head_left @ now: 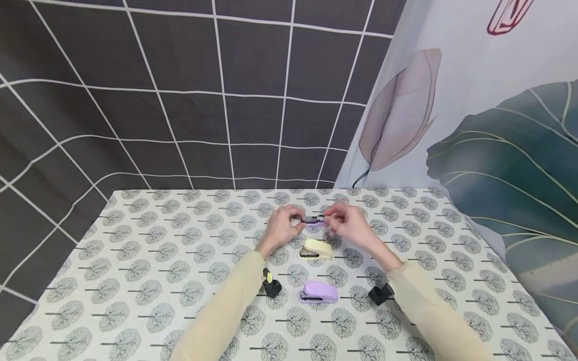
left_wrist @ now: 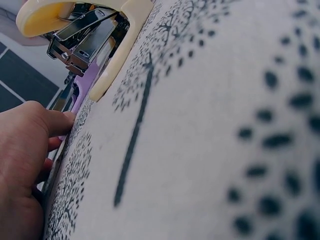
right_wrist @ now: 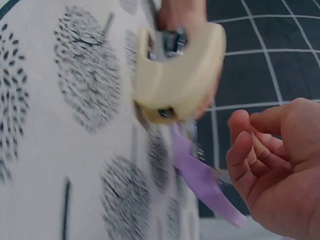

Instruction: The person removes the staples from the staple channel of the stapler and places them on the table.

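Observation:
A purple stapler, opened so that its metal inside shows, lies between both hands at the far part of the table. My left hand grips its left end with thumb and fingers. At its right end is my right hand, fingers curled; the right wrist view shows the thumb tip meeting a fingertip. I cannot tell whether something small is pinched there. Nearer stands a cream stapler, its metal jaw facing left. Closest to me sits a second purple stapler, also pointing left.
The table carries a white cloth with a grey tree print. A dark curtain with white grid lines hangs behind it, and a pale curtain with leaf shapes is on the right. Black wrist cameras sit under both sleeves.

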`<action>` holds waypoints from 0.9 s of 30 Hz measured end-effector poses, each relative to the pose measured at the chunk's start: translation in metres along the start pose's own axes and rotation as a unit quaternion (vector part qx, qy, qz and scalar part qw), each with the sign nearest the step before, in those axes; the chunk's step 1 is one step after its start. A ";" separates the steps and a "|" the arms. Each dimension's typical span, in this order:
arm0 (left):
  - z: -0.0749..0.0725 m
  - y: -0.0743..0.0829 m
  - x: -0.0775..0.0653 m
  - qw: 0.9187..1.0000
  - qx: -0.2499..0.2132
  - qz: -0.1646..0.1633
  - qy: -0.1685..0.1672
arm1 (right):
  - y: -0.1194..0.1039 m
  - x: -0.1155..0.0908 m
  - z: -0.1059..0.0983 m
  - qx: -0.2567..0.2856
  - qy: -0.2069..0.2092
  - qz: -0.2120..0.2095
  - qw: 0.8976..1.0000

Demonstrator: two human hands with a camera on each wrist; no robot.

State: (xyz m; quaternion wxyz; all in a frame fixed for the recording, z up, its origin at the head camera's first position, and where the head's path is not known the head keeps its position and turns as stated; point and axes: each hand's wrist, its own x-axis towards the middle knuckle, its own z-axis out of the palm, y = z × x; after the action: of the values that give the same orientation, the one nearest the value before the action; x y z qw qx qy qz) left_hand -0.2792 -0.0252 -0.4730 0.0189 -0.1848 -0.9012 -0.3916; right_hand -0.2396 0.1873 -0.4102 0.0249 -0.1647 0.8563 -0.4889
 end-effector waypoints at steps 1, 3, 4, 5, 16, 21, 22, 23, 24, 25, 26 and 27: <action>0.001 0.000 0.000 1.000 0.001 0.001 0.000 | 0.001 0.001 0.004 0.006 -0.008 0.015 1.000; 0.002 0.000 0.000 1.000 0.003 0.002 0.002 | 0.003 0.005 0.012 0.013 -0.016 0.036 0.999; 0.002 0.000 0.000 1.000 0.004 0.004 0.004 | 0.005 0.007 0.015 0.012 -0.016 0.040 0.999; 0.002 0.000 0.000 1.000 0.004 0.006 0.006 | 0.006 0.009 0.017 0.012 -0.015 0.045 0.999; 0.003 0.002 0.002 1.000 0.011 0.015 0.005 | 0.010 0.020 0.029 -0.027 -0.002 0.081 0.996; 0.003 0.001 0.002 1.000 0.011 0.016 0.007 | 0.010 0.021 0.033 -0.023 0.006 0.083 0.996; 0.003 0.001 0.002 1.000 0.011 0.017 0.008 | 0.011 0.022 0.034 -0.019 0.007 0.083 0.996; 0.002 0.001 0.001 1.000 0.012 0.019 0.009 | 0.011 0.022 0.035 -0.015 0.009 0.083 0.996; 0.002 0.000 0.001 1.000 0.012 0.020 0.011 | 0.011 0.022 0.037 -0.011 0.009 0.082 0.997; 0.002 0.000 0.001 1.000 0.013 0.021 0.012 | 0.012 0.022 0.037 -0.007 0.009 0.081 0.997; 0.002 -0.001 0.001 1.000 0.013 0.021 0.013 | 0.012 0.023 0.039 0.000 0.008 0.084 0.996; 0.002 -0.001 0.000 1.000 0.012 0.020 0.012 | 0.012 0.023 0.040 0.006 0.010 0.088 0.996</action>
State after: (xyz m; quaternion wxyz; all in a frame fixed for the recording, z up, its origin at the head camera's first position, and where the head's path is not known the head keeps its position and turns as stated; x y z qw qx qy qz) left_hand -0.2794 -0.0241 -0.4752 0.0402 -0.1975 -0.9018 -0.3823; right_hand -0.2561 0.1531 -0.4379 0.0604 -0.0840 0.8645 -0.4918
